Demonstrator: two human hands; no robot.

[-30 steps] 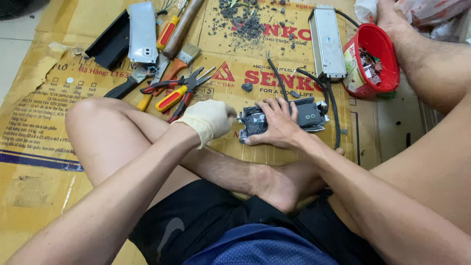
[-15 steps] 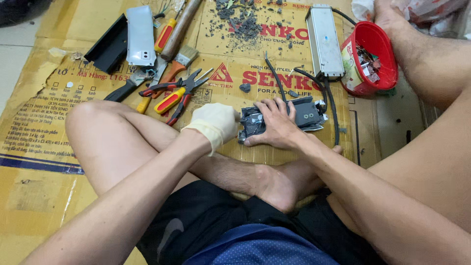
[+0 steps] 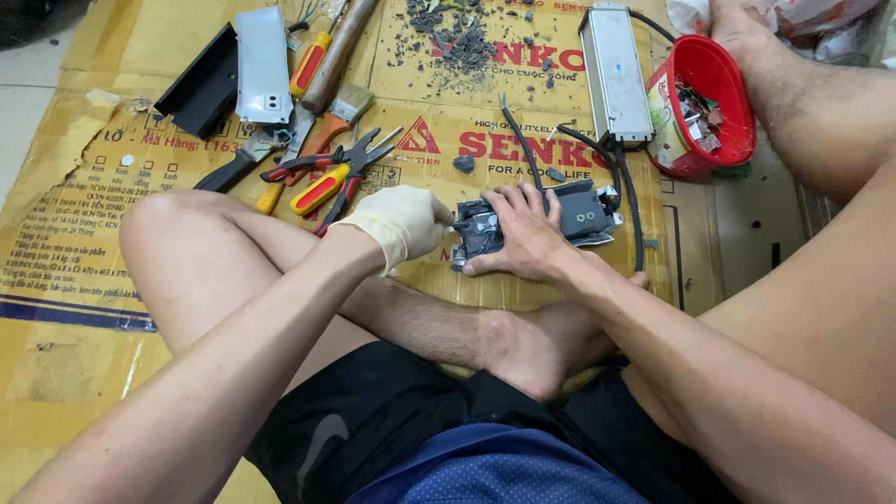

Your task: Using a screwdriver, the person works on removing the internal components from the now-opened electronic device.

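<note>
I sit cross-legged on flattened cardboard (image 3: 75, 308). My right hand (image 3: 525, 230), bare, lies flat on a black electronic module (image 3: 583, 213) with torn foil and black cables, pressing it to the cardboard. My left hand (image 3: 403, 222), in a cream glove, is closed at the module's left end; whatever it grips is hidden inside the fist. My left knee rises just left of that hand.
Red-and-yellow pliers (image 3: 322, 182), a paintbrush (image 3: 338, 117), screwdrivers and a wooden handle lie at upper left beside a black channel (image 3: 198, 84) and a silver cover (image 3: 261, 65). A grey metal driver box (image 3: 614, 75), a red tub of scraps (image 3: 709, 103) and dark debris (image 3: 457, 42) lie beyond.
Both hands stay on the module. My gloved left hand has shifted slightly against its left end; the module has barely moved.
</note>
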